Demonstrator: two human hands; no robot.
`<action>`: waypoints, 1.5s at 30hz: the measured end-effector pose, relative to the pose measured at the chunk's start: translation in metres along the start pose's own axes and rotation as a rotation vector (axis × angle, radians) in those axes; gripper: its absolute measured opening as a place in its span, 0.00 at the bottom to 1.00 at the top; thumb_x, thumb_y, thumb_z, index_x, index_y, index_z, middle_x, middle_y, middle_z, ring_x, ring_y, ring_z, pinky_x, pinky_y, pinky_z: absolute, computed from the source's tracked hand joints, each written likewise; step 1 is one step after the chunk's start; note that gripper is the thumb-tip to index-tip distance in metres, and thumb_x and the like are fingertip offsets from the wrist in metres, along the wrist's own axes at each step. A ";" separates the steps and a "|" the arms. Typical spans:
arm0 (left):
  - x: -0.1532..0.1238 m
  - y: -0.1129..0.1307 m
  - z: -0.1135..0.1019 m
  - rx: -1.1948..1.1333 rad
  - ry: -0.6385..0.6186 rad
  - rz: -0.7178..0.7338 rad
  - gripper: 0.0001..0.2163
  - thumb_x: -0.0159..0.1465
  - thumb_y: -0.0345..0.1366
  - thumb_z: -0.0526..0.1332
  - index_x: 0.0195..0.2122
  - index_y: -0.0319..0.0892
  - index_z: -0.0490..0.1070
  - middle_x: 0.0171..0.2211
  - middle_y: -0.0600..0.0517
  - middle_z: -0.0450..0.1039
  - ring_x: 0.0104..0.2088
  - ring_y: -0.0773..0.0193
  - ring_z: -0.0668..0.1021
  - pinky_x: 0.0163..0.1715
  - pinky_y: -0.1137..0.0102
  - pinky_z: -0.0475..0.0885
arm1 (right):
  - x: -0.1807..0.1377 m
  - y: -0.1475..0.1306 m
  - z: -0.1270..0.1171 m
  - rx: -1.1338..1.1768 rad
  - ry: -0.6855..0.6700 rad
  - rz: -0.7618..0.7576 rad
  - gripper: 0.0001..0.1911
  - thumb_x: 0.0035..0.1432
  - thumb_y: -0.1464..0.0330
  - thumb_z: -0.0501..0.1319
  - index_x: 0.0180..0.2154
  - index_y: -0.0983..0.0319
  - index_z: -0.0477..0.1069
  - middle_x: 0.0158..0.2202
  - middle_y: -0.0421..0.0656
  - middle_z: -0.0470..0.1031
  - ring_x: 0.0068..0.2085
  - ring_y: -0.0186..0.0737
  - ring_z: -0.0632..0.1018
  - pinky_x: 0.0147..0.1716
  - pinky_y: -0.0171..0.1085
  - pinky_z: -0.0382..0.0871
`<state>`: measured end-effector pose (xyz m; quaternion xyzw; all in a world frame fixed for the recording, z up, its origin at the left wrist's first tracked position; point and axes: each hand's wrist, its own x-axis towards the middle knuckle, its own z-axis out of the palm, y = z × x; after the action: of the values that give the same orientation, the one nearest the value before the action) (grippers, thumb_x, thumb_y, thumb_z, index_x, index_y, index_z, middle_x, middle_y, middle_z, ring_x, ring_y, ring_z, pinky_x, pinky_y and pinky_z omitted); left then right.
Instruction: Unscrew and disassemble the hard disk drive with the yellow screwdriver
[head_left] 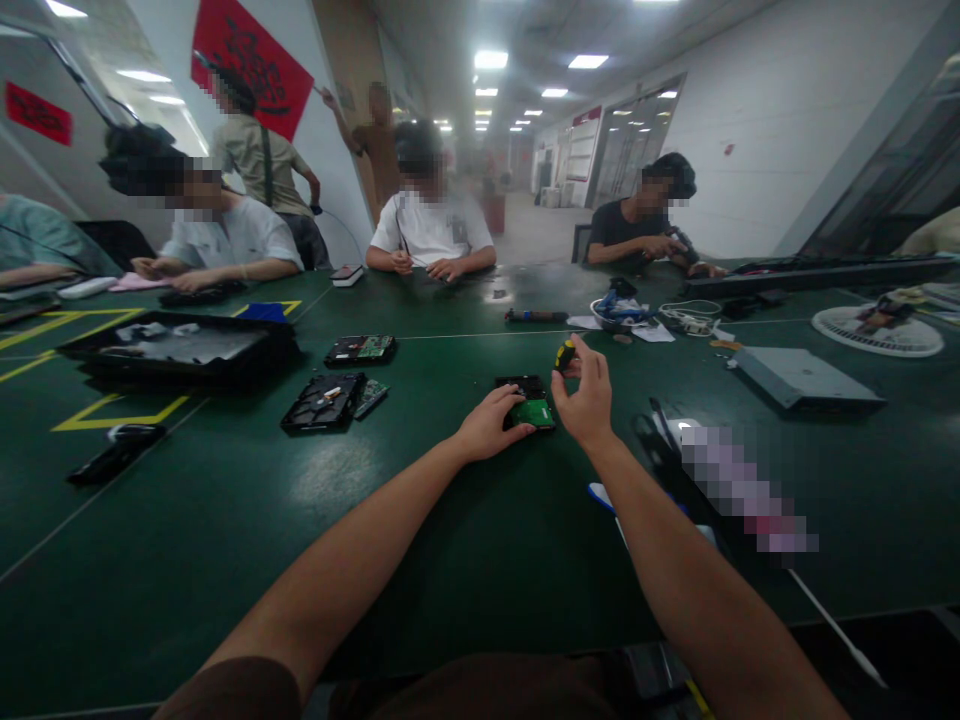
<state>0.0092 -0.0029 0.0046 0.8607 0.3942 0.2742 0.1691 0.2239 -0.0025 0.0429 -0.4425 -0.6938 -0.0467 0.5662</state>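
A hard drive with a green circuit board on its near half lies on the green table in front of me. My left hand grips its left side, the thumb along the near edge and the fingers over the top. Just above the drive's right side, my right hand is closed around a small screwdriver with a yellow and black handle. The screwdriver's tip is hidden or too small to make out.
Left of my hands lie another hard drive, a black drive casing and a loose circuit board. A black tray holds small parts. To the right sits a grey metal box. Several people sit across the table.
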 end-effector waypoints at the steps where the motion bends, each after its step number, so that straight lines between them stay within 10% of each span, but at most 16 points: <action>1: 0.000 0.000 0.000 -0.001 -0.001 -0.002 0.30 0.67 0.53 0.65 0.64 0.41 0.68 0.69 0.39 0.62 0.71 0.47 0.62 0.71 0.52 0.59 | 0.000 0.000 0.000 -0.002 -0.003 0.000 0.37 0.63 0.72 0.60 0.71 0.55 0.55 0.56 0.52 0.66 0.48 0.47 0.77 0.45 0.50 0.82; 45: 0.000 -0.004 0.003 0.008 0.000 -0.005 0.29 0.66 0.52 0.65 0.64 0.43 0.67 0.70 0.41 0.62 0.71 0.48 0.62 0.71 0.51 0.60 | 0.000 0.004 0.001 0.011 0.012 0.029 0.35 0.63 0.71 0.61 0.70 0.56 0.56 0.57 0.53 0.65 0.44 0.45 0.78 0.43 0.51 0.83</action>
<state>0.0088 -0.0010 0.0002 0.8603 0.3975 0.2724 0.1663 0.2254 0.0005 0.0405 -0.4492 -0.6842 -0.0370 0.5734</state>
